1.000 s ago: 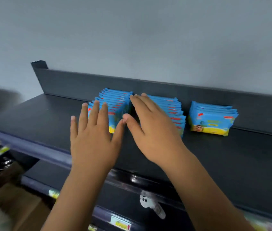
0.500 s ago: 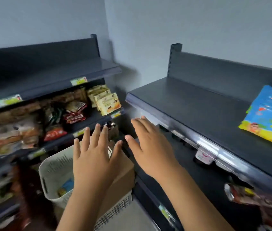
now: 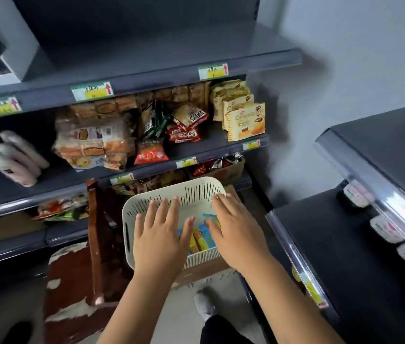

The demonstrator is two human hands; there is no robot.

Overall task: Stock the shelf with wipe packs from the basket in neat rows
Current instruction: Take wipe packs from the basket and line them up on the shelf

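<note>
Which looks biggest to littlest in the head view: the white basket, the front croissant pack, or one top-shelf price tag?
1. white basket, though it is also nearest the camera
2. front croissant pack
3. price tag

A cream, slotted plastic basket (image 3: 196,194) sat low at six o'clock. A few blue-and-yellow wipe packs (image 3: 205,235) stood on edge inside, toward its four o'clock corner. The dark grey shelf (image 3: 392,140) lay at three o'clock.
</note>
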